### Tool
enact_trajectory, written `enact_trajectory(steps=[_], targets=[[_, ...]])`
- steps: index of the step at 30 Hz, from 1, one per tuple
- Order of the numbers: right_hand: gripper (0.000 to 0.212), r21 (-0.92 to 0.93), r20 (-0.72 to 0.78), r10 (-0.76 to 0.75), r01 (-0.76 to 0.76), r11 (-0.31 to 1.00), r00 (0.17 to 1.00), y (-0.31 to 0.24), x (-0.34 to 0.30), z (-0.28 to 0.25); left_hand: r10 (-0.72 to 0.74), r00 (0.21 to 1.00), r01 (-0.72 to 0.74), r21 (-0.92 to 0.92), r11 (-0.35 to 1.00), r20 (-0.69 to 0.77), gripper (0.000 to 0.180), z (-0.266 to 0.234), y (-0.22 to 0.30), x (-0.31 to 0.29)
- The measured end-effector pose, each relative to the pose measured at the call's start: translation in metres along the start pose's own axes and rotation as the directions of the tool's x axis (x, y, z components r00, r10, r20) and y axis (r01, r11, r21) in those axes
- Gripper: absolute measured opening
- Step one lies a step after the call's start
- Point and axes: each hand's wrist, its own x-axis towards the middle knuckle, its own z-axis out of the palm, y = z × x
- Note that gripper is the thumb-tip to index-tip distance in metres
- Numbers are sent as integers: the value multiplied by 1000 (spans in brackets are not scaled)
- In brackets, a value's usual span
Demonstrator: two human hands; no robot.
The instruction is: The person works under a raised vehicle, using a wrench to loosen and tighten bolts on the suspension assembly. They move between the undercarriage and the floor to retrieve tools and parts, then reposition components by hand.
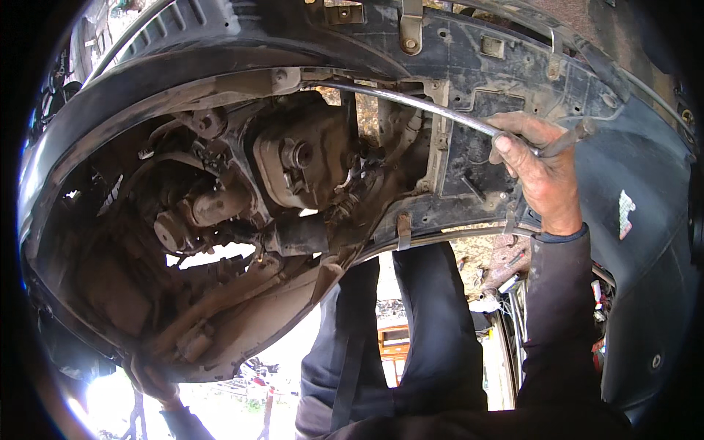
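My right hand (541, 165) is closed around the handle end of a long-shafted metal wrench (433, 108). Its bright shaft runs left from my fist to the upper rim of a dark vehicle body (95, 99), where the far tip is hard to make out. A short dark end piece sticks out past my fingers at an angle. At the lower left, my left hand (152, 381) grips the lower edge of the body shell; its fingertips are mostly hidden. Inside the opening are a dusty box-shaped housing (297, 158) and a rounded motor-like part (209, 213).
A flat dark panel (477, 158) with holes, metal clips and a hinge-like bracket (411, 37) lies right of the opening. A smooth grey-black panel (642, 271) stands at the right. My legs (433, 323) are below; an orange frame (394, 352) shows between them.
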Motion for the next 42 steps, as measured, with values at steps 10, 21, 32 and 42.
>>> enact_trajectory(steps=[10, 21, 32, 42], targets=[[19, 40, 52, -50, 48, 998, 997, 2, 6, -3, 167, 979, -194, -285, 939, -115, 29, -17, 115, 127], [27, 188, -126, -261, 281, 941, 957, 42, 4, 44, 394, 909, -265, -540, 799, 135, 34, 50, 261, 285], [24, 130, -95, -229, 240, 962, 969, 46, -7, -1, 205, 972, -151, -370, 917, 112, 24, 100, 178, 296], [33, 190, -154, -79, 108, 976, 985, 59, -28, -3, 201, 965, -106, -444, 890, 171, 17, 138, 142, 302]])
